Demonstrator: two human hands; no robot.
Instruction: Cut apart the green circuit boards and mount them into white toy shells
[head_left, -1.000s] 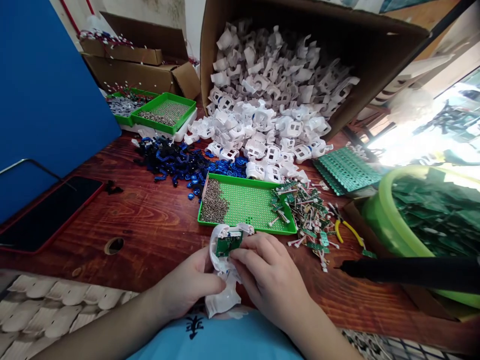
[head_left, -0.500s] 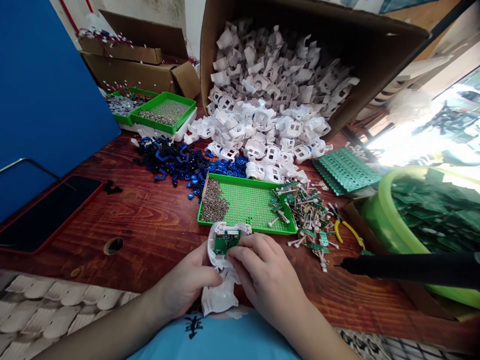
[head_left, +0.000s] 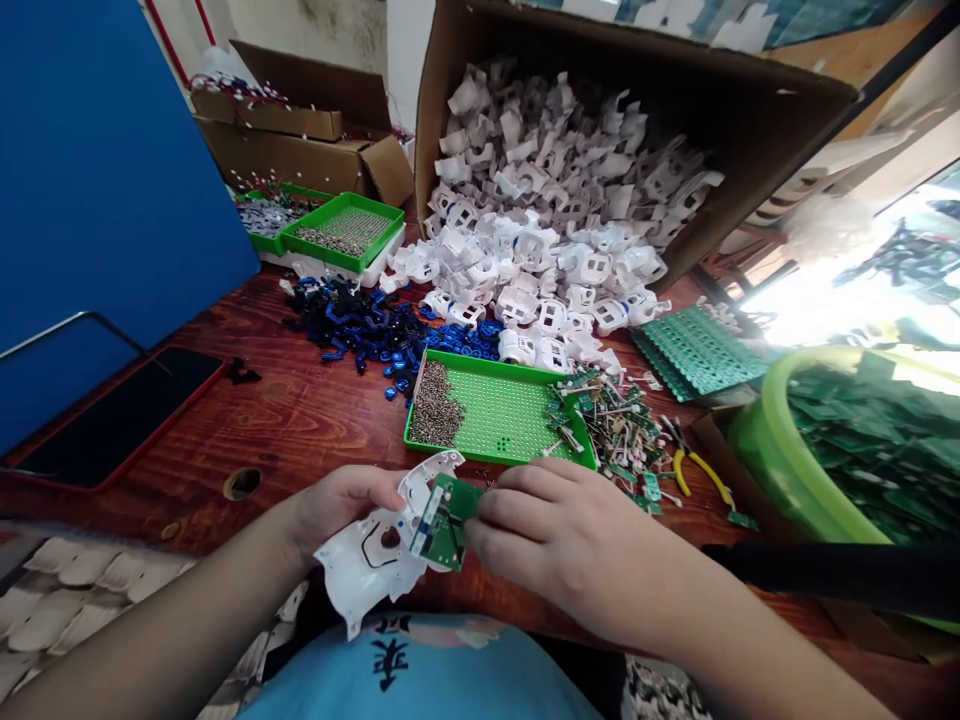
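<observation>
My left hand is closed on a white plastic housing, whose hollow inner side faces up and right. Pinched in my right hand is a green circuit board with a white connector strip along its left edge. The board is tilted and overlaps the housing's right part; whether they touch, I cannot tell. Just beyond my hands lies a green tray with small screws heaped at its left end. Small wired boards are piled at the tray's right side.
White housings spill from a large cardboard box. Blue and black parts lie left of them. Yellow-handled pliers and a green tub of boards are at right. A phone lies left. A dark rod juts in at right.
The circuit board was seated inside the housing and is now lifted and tilted in my right hand. My left hand has turned the housing and shifted it left. The view has moved slightly.
</observation>
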